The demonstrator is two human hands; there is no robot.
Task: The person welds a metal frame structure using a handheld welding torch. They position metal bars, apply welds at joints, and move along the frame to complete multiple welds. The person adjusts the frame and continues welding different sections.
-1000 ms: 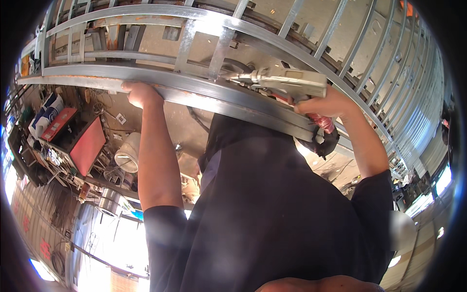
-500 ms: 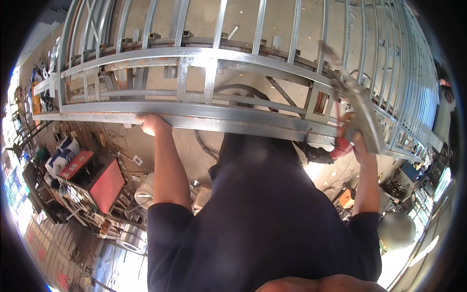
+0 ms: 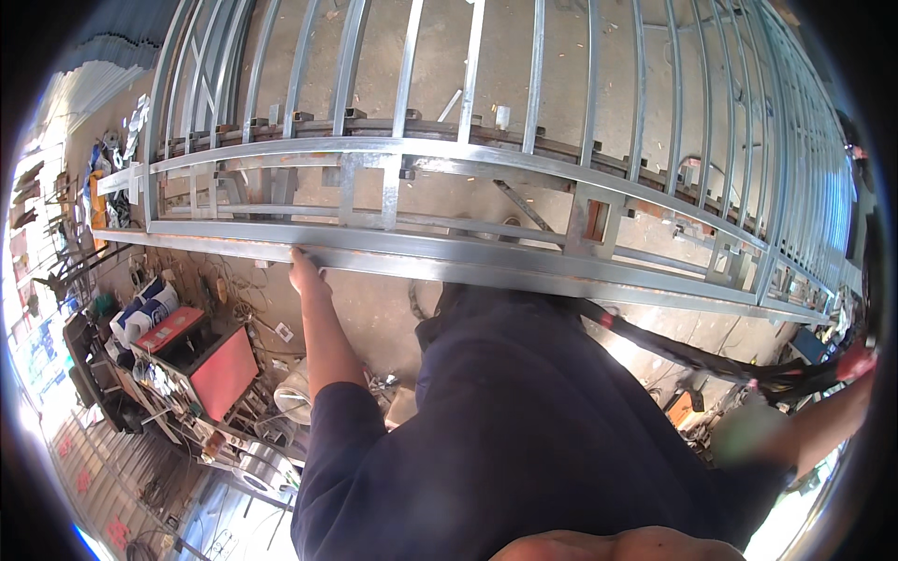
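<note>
A long galvanized metal tube (image 3: pixel 393 262) forms the near side of a large barred metal frame (image 3: pixel 374 147). My left hand (image 3: pixel 304 271) is closed on this tube, left of my body, with its thumb up at the edge. At the far right rim, my right hand (image 3: pixel 864 366) is raised out to the side and mostly lost in the dark border. It is at a cabled hand tool with a red part (image 3: pixel 851 360); most of the tool is hidden. A thick black cable (image 3: pixel 692 357) runs from there back to my waist.
A red-sided metal cabinet (image 3: pixel 227 374) and a blue-and-white bag (image 3: pixel 148 309) stand at the left. A round metal drum (image 3: pixel 293 397) is near my left elbow. An orange object (image 3: pixel 681 408) lies among clutter on the right. Vertical bars (image 3: pixel 636 112) stretch away ahead.
My right hand has swung with the tool from above the frame's right part out to the far right rim, drawing the cable with it. My left hand stays on the tube.
</note>
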